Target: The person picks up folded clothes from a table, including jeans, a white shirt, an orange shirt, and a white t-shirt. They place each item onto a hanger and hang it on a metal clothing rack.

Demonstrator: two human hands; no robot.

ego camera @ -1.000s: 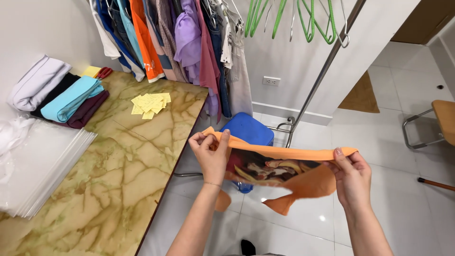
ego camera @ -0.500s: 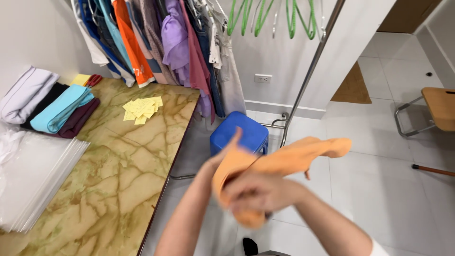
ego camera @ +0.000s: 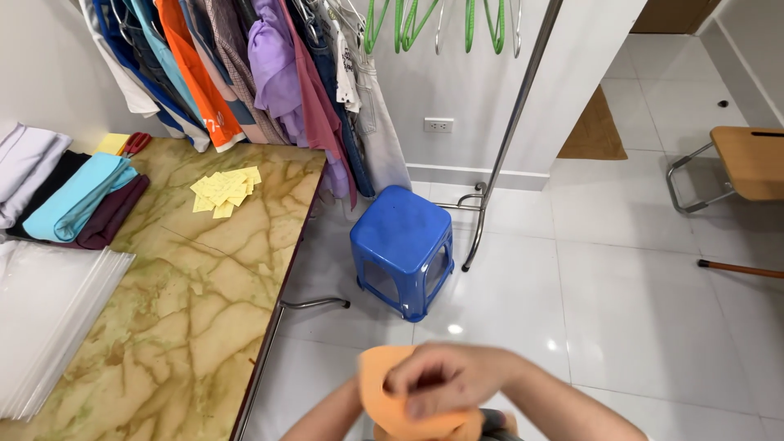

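A: Far left on your table point(ego camera: 188, 327), a pile of clear plastic sleeves point(ego camera: 49, 318), then folded cloths point(ego camera: 73, 200) in white, black, teal and maroon, and yellow paper slips point(ego camera: 224, 189) near the edge.

B: Past the edge, hanging clothes point(ego camera: 269, 73) over a blue plastic stool point(ego camera: 403, 245) on the floor.

A: Now low in the middle, your orange cloth point(ego camera: 392, 396), bunched up, close to your body.

B: Your right hand point(ego camera: 445, 380) is on top of it, fingers curled and gripping the fabric.

A: Your left hand is hidden under the bundle; can't tell its fingers. Blurry there.

B: Far right, a wooden chair point(ego camera: 747, 163).
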